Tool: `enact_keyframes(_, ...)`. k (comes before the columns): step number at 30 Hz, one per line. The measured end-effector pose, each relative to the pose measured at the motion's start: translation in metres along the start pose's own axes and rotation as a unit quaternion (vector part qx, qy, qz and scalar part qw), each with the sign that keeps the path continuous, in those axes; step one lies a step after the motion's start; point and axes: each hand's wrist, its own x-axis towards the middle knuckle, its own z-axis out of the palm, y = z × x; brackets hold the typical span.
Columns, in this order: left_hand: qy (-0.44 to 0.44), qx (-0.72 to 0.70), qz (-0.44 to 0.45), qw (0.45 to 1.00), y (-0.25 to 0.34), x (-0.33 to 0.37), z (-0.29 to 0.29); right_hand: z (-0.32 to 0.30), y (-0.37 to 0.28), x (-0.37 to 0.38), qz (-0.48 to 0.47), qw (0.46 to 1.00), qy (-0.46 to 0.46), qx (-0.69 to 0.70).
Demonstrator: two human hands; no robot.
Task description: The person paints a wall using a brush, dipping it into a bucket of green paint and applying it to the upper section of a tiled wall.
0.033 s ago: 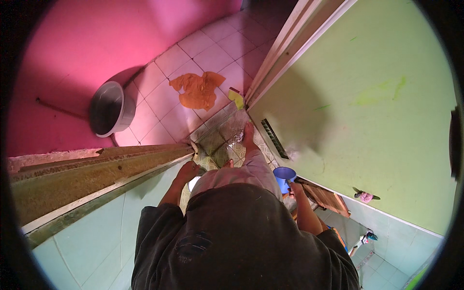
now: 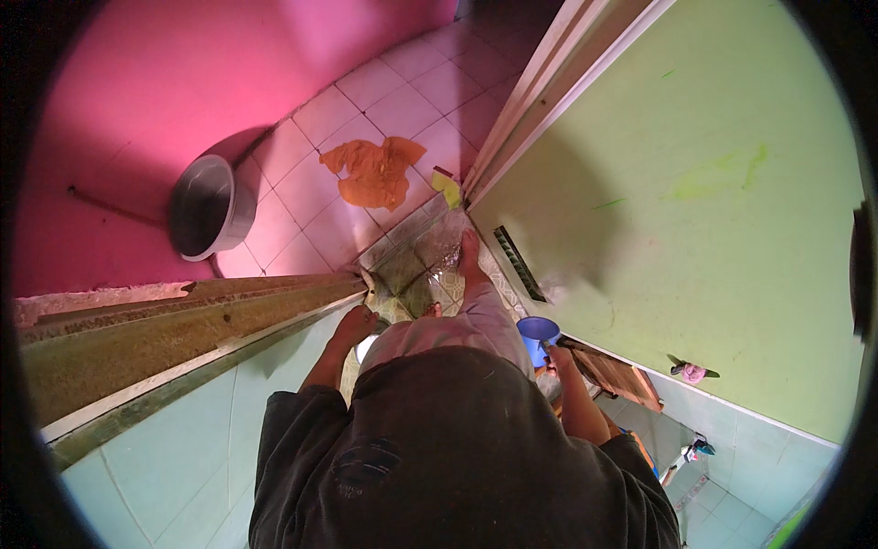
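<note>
Head view: person standing in a tiled doorway.
Left hand [image 2: 355,322] hangs with fingers curled, beside a white object [image 2: 368,346] I cannot identify; right hand [image 2: 551,352] touches a blue cup [image 2: 536,329], its grip hidden.

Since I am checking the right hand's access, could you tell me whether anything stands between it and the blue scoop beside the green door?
Nothing visible does. The right hand is right at the blue scoop, seemingly on its handle, though the grip itself is too small to make out.
</note>
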Motion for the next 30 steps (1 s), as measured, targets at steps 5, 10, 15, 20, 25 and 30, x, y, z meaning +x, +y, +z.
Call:
enact_keyframes(5, -0.026, 0.035, 0.006, 0.999, -0.01, 0.015, 0.004, 0.004, -0.009, -0.007, -0.003, 0.999, -0.033, 0.016)
enact_keyframes(10, -0.015, 0.024, 0.001, 1.0, -0.009, 0.01, 0.005, -0.001, -0.007, 0.015, 0.013, 0.999, -0.046, 0.017)
enact_keyframes(15, 0.01, -0.021, -0.034, 0.999, -0.015, -0.007, 0.004, 0.011, -0.028, 0.018, 0.015, 0.998, -0.053, 0.038)
enact_keyframes(20, 0.004, 0.002, -0.095, 0.995, -0.022, -0.027, 0.0, 0.043, -0.066, 0.005, -0.019, 0.997, -0.075, -0.003)
enact_keyframes(25, 0.03, 0.005, -0.091, 0.995, -0.043, -0.046, 0.008, 0.067, -0.082, 0.008, -0.087, 0.99, -0.078, -0.073)
enact_keyframes(30, 0.034, 0.011, -0.083, 0.996, -0.039, -0.044, 0.008, 0.072, -0.085, 0.034, -0.139, 0.977, -0.121, -0.107)
